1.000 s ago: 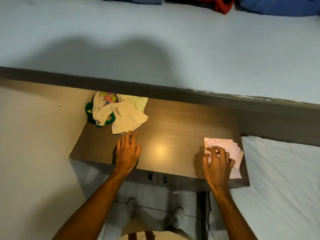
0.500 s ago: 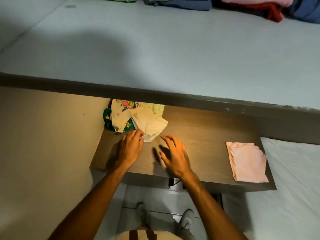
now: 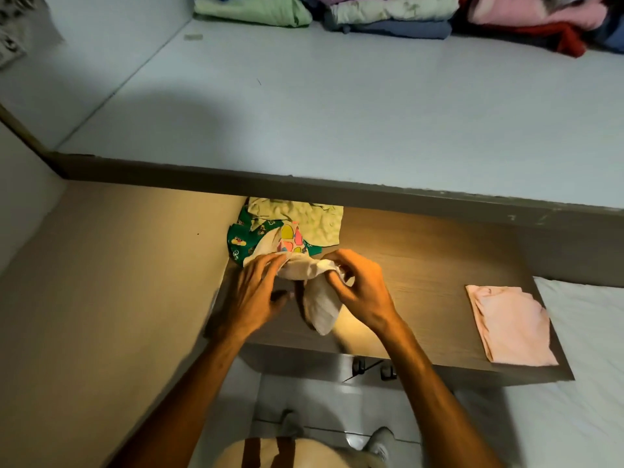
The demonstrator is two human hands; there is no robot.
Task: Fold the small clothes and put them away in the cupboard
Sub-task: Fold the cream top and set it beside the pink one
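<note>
While lifted, cream garment (image 3: 319, 300) between both hands' fingers (image 3: 332, 282)

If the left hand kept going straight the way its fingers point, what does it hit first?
Probably the white cloth it already grips at its fingertips. The left hand points up and right; past the cloth lies the unfolded pile, though depth is hard to judge.
</note>
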